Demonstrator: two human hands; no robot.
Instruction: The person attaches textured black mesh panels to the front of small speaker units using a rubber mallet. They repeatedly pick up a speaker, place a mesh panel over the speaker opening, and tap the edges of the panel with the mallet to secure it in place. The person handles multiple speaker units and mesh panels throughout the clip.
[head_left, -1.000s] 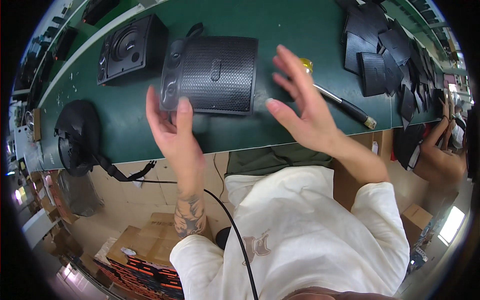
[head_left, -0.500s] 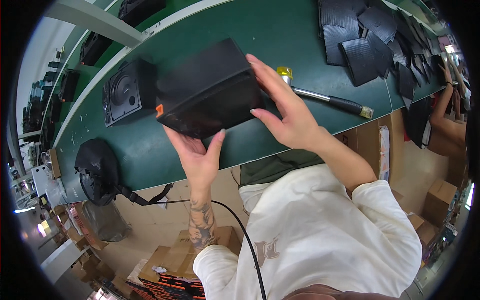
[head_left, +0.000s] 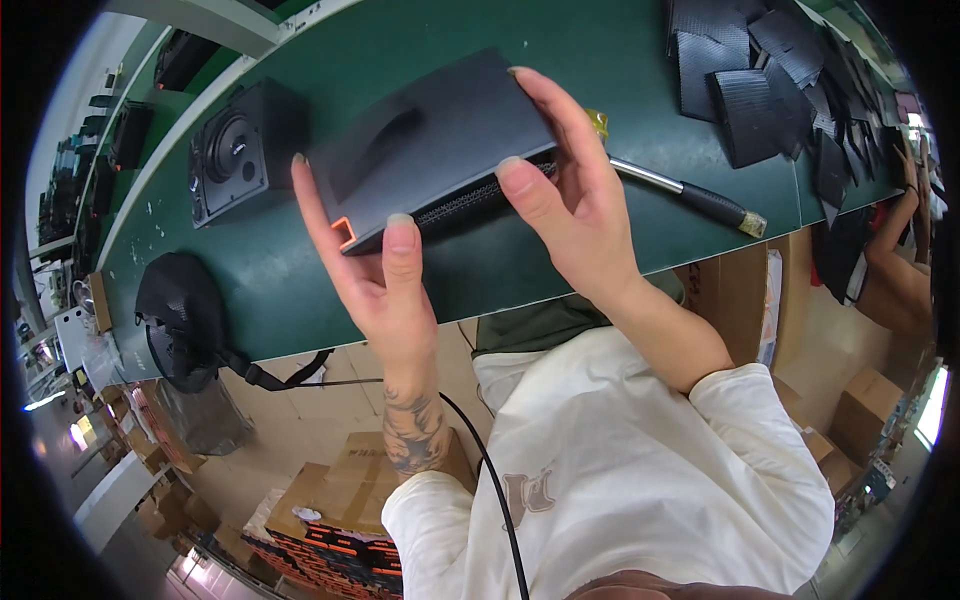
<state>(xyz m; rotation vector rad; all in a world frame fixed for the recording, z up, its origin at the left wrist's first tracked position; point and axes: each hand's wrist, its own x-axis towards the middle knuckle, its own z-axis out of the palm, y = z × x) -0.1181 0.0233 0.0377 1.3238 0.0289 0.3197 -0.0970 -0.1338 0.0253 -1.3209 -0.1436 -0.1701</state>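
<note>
Between my two hands is a black box-shaped speaker (head_left: 430, 130), held tilted over the green bench. A smooth panel faces up, a dark perforated grille runs along its near side, and an orange corner piece sits at its left end. My left hand (head_left: 375, 270) grips that left end, thumb on the near edge and fingers along the side. At the right end my right hand (head_left: 575, 190) wraps round the box, thumb over the near edge. Just left of it, another black speaker (head_left: 235, 150) stands on the bench, its round cone showing.
A mallet (head_left: 690, 195) with a yellow head lies right of my right hand. Black grille panels (head_left: 745, 105) are piled at the far right. A black bag (head_left: 180, 315) with a strap rests at the bench's left edge. Cardboard boxes (head_left: 345, 490) stand below; a co-worker's arm (head_left: 900, 225) shows at right.
The held speaker has been turned, so its smooth panel now faces up and its grille side faces me. My left hand has shifted up and left along its end.
</note>
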